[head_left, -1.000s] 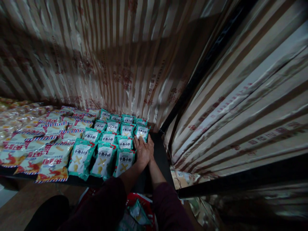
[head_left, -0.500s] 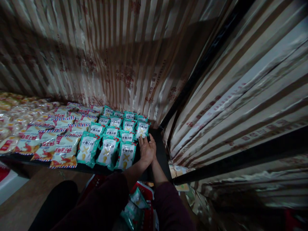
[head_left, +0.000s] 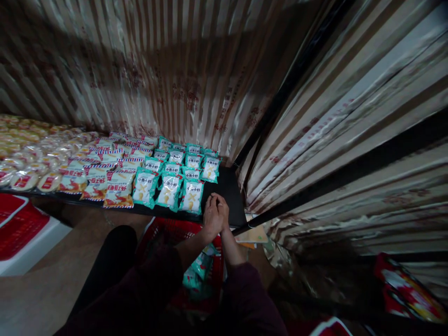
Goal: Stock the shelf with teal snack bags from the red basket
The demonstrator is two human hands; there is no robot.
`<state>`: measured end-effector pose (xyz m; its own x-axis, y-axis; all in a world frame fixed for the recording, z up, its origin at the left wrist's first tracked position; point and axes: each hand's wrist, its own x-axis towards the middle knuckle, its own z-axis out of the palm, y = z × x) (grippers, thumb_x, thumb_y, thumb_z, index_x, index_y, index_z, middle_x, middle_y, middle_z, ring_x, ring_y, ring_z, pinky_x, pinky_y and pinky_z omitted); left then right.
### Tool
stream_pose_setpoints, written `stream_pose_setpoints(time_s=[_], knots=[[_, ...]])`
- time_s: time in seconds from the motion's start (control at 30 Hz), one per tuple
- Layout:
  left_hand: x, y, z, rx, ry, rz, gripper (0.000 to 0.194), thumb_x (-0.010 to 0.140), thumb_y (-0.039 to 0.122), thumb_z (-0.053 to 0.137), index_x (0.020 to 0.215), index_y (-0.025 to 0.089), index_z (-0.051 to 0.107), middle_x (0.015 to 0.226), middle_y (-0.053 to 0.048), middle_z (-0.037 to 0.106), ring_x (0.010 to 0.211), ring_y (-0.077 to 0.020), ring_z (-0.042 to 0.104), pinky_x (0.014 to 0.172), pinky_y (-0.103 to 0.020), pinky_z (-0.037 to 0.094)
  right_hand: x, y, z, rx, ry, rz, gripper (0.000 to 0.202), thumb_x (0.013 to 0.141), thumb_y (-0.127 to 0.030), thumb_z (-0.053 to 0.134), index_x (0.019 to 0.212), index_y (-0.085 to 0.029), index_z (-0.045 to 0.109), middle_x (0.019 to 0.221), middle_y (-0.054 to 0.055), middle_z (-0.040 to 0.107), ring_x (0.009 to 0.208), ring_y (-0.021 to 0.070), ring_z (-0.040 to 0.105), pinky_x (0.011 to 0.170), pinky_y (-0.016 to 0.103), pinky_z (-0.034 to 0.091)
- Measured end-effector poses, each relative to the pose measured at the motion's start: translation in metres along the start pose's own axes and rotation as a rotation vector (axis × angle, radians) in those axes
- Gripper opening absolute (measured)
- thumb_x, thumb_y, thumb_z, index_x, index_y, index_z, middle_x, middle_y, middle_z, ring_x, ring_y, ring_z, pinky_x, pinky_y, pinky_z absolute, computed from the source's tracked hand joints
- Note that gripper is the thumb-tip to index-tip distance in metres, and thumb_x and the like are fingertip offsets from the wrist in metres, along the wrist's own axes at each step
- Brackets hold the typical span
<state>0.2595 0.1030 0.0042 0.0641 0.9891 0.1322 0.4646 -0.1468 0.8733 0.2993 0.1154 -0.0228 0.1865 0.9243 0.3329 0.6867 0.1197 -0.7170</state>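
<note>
Several green-edged snack packets (head_left: 170, 187) lean in rows on a black shelf (head_left: 229, 186). My left hand (head_left: 212, 215) and my right hand (head_left: 222, 210) are side by side and touching, over the shelf's front part, just right of the nearest packet (head_left: 192, 196). The fingers of both look bent and drawn together; no packet shows in either. What lies between the palms is hidden. Below my forearms, a red basket (head_left: 175, 226) holds more green packets (head_left: 201, 266).
Left on the shelf are striped snack bags (head_left: 119, 186) and round wrapped items (head_left: 24, 179). Striped plastic-wrapped stacks (head_left: 196, 70) stand behind and at right, with black posts (head_left: 297, 198). A red-and-white container (head_left: 42, 247) is lower left, a colourful bag (head_left: 406, 289) lower right.
My hands have drawn back from the rearward packet at the right end towards the shelf's front edge, and their fingers have bent. The view has shifted, showing more of the basket.
</note>
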Motion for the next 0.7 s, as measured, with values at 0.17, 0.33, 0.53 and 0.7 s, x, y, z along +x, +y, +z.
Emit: stream_pose_setpoints(time_s=[0.17,0.33,0.53,0.7], knots=[[-0.037,-0.011,-0.013,-0.024,-0.007,-0.059,0.043,0.093,0.023,0.035,0.134,0.017,0.045,0.136,-0.014,0.049,0.129,-0.0246,0.043,0.11,-0.041,0.034,-0.035,-0.002,0.002,0.046,-0.02,0.054,0.045,0.078,-0.019,0.038,0.116,-0.021,0.063,0.115,0.009,0.065,0.115,0.0244,0.053,0.095,0.039,0.043],[-0.073,-0.021,-0.032,-0.032,-0.071,0.026,0.04,0.091,0.026,0.036,0.128,0.016,0.047,0.123,-0.013,0.057,0.119,-0.0218,0.05,0.104,-0.037,0.039,-0.059,0.011,-0.009,0.211,-0.026,0.122,0.043,0.076,-0.021,0.037,0.109,-0.016,0.065,0.11,0.011,0.066,0.105,0.0221,0.058,0.096,0.036,0.044],[-0.121,-0.043,-0.041,0.053,-0.14,0.073,0.036,0.09,0.024,0.037,0.122,0.013,0.049,0.118,-0.014,0.059,0.113,-0.0218,0.052,0.103,-0.036,0.04,-0.122,0.017,0.003,0.2,-0.056,0.186,0.041,0.077,-0.021,0.035,0.105,-0.018,0.065,0.106,0.009,0.068,0.099,0.0207,0.06,0.093,0.033,0.045],[-0.154,-0.09,-0.036,0.272,-0.368,-0.14,0.032,0.093,0.021,0.036,0.121,0.017,0.051,0.119,-0.007,0.062,0.112,-0.0162,0.056,0.098,-0.029,0.044,-0.174,0.029,0.027,0.035,-0.234,0.307,0.035,0.075,-0.016,0.038,0.092,-0.016,0.069,0.091,0.01,0.071,0.087,0.0216,0.063,0.082,0.03,0.048]])
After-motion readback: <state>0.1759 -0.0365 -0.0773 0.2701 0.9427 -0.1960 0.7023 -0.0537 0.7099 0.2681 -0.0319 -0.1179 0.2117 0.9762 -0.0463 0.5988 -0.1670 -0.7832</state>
